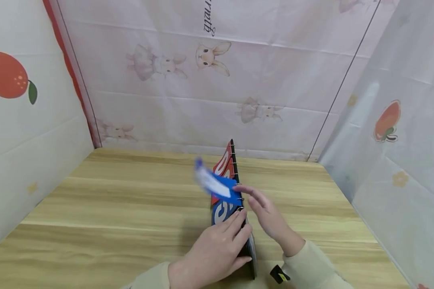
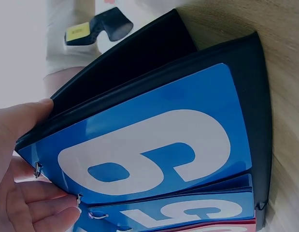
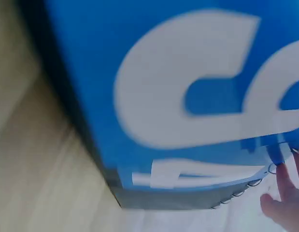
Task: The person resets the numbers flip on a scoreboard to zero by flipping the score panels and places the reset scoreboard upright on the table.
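Observation:
A flip scoreboard (image 1: 253, 261) with a black folding stand and ring-bound number cards is propped like a tent on the table. My left hand (image 1: 213, 253) grips its near end along the top edge, thumb on one side and fingers by the rings. My right hand (image 1: 269, 216) reaches over the spine, its extended index finger touching a blue card (image 1: 222, 190) that stands out from the rings, blurred. Other blue cards and red cards (image 1: 222, 164) hang on the left face. The left wrist view shows a large white 6 on a blue card (image 2: 202, 92).
The scoreboard stands on a wood-grain table (image 1: 130, 200). Printed curtains (image 1: 275, 72) enclose its back and sides. A small black piece with a yellow label (image 1: 280, 275) is beside the right sleeve (image 1: 311, 267).

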Motion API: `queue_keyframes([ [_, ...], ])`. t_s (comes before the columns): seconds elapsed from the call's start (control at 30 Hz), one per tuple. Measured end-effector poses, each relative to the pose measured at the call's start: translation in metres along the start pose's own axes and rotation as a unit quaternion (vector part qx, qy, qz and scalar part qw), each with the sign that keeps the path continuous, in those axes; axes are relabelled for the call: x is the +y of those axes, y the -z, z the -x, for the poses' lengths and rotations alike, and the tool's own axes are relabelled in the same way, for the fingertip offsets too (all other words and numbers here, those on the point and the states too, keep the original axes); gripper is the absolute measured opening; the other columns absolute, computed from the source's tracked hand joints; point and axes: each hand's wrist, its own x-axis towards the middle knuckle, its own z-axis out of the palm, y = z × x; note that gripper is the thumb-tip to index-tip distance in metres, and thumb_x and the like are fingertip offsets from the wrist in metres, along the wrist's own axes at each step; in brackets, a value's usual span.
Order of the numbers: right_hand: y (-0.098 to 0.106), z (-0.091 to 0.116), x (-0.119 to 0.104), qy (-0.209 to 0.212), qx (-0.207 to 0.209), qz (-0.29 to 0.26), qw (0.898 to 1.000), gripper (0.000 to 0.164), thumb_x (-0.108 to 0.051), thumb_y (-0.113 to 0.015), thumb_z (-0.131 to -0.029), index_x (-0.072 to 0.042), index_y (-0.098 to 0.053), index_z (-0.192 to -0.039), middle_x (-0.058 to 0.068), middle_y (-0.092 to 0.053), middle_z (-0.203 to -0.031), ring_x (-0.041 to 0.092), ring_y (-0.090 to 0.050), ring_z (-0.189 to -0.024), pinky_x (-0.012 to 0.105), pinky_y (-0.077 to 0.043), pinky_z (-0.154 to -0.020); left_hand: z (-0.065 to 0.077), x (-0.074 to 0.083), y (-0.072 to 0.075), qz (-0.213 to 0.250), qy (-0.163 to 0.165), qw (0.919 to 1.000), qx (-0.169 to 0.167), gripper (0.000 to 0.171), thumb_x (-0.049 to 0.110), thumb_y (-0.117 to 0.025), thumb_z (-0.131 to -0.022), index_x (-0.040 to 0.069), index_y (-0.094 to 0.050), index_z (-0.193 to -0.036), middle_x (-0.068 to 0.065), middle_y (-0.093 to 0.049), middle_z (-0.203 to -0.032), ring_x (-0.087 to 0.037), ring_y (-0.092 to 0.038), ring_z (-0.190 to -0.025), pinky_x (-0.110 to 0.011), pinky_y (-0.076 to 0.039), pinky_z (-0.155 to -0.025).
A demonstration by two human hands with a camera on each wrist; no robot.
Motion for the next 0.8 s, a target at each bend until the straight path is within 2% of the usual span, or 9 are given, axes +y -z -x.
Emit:
queue_keyframes([
  [0.07,-0.003,0.000,0.002,0.030,-0.010,0.069,0.997,0.032,-0.011,-0.031,-0.102,-0.015,-0.054,-0.125,0.014,-0.045,-0.137,0.031,-0.034,-0.129,0.069,-0.029,-0.097,0.000,0.000,0.001,0.008,0.004,0.9999,-0.011,0.061,0.050,-0.072,-0.073,0.005,-0.054,-0.111,-0.017,-0.059,-0.121,-0.025,-0.055,-0.111,-0.032,-0.055,-0.081],
  [0.17,-0.005,0.000,0.004,0.051,-0.013,0.118,0.992,0.032,-0.014,-0.031,-0.103,-0.016,-0.056,-0.121,0.015,-0.044,-0.137,0.033,-0.033,-0.129,0.072,-0.028,-0.094,0.001,-0.001,0.002,0.029,0.013,0.9988,-0.036,0.060,0.050,-0.070,-0.076,0.006,-0.053,-0.114,-0.017,-0.057,-0.125,-0.024,-0.054,-0.114,-0.032,-0.054,-0.081],
  [0.33,-0.002,-0.003,0.009,0.041,-0.024,0.064,0.997,0.039,-0.021,-0.021,-0.105,-0.009,-0.043,-0.134,0.014,-0.048,-0.134,0.032,-0.034,-0.128,0.070,-0.025,-0.098,0.001,-0.001,0.002,0.036,0.018,0.9984,-0.039,0.060,0.049,-0.070,-0.076,0.007,-0.053,-0.115,-0.016,-0.056,-0.126,-0.024,-0.053,-0.115,-0.034,-0.054,-0.082],
  [0.4,-0.002,-0.003,0.014,0.002,-0.002,0.018,1.000,0.039,-0.021,-0.022,-0.105,-0.006,-0.036,-0.138,0.015,-0.045,-0.136,0.034,-0.035,-0.128,0.068,-0.024,-0.101,0.001,-0.001,0.001,0.022,0.012,0.9994,-0.024,0.061,0.049,-0.071,-0.074,0.006,-0.053,-0.114,-0.016,-0.056,-0.124,-0.025,-0.054,-0.114,-0.034,-0.055,-0.082],
  [0.47,-0.002,0.000,0.021,-0.075,0.019,-0.015,0.997,0.042,-0.025,-0.029,-0.104,-0.007,-0.029,-0.142,0.016,-0.037,-0.143,0.034,-0.033,-0.129,0.063,-0.025,-0.104,0.000,-0.001,0.001,0.010,0.007,0.9998,-0.015,0.061,0.049,-0.072,-0.074,0.005,-0.052,-0.113,-0.017,-0.056,-0.123,-0.026,-0.054,-0.113,-0.034,-0.055,-0.081],
  [0.53,-0.004,0.005,0.029,-0.166,0.014,-0.037,0.985,0.051,-0.033,-0.033,-0.102,-0.008,-0.021,-0.145,0.019,-0.026,-0.149,0.036,-0.029,-0.131,0.059,-0.026,-0.105,0.000,-0.001,0.001,0.011,0.007,0.9998,-0.014,0.061,0.048,-0.072,-0.074,0.006,-0.052,-0.113,-0.017,-0.056,-0.124,-0.026,-0.054,-0.113,-0.035,-0.055,-0.082],
  [0.63,-0.007,0.015,0.038,-0.265,-0.048,-0.062,0.961,0.067,-0.045,-0.030,-0.100,-0.004,-0.004,-0.147,0.022,-0.007,-0.153,0.039,-0.019,-0.134,0.058,-0.022,-0.107,0.001,0.000,0.001,0.027,0.009,0.9995,-0.015,0.060,0.046,-0.073,-0.074,0.005,-0.052,-0.112,-0.018,-0.055,-0.125,-0.027,-0.053,-0.114,-0.036,-0.055,-0.082],
  [0.7,-0.008,0.019,0.042,-0.282,-0.083,-0.085,0.952,0.070,-0.047,-0.024,-0.101,0.000,0.001,-0.146,0.025,0.001,-0.152,0.041,-0.013,-0.134,0.060,-0.019,-0.107,0.001,0.000,0.001,0.032,0.007,0.9994,-0.009,0.060,0.045,-0.074,-0.073,0.005,-0.052,-0.112,-0.019,-0.055,-0.125,-0.028,-0.053,-0.114,-0.036,-0.055,-0.082],
  [0.8,-0.008,0.020,0.045,-0.268,-0.101,-0.106,0.952,0.065,-0.045,-0.018,-0.102,-0.002,0.001,-0.147,0.024,0.000,-0.152,0.039,-0.012,-0.135,0.060,-0.017,-0.108,0.001,0.000,0.001,0.028,0.002,0.9996,0.000,0.060,0.045,-0.074,-0.073,0.004,-0.052,-0.112,-0.019,-0.056,-0.123,-0.028,-0.054,-0.113,-0.036,-0.055,-0.082],
])
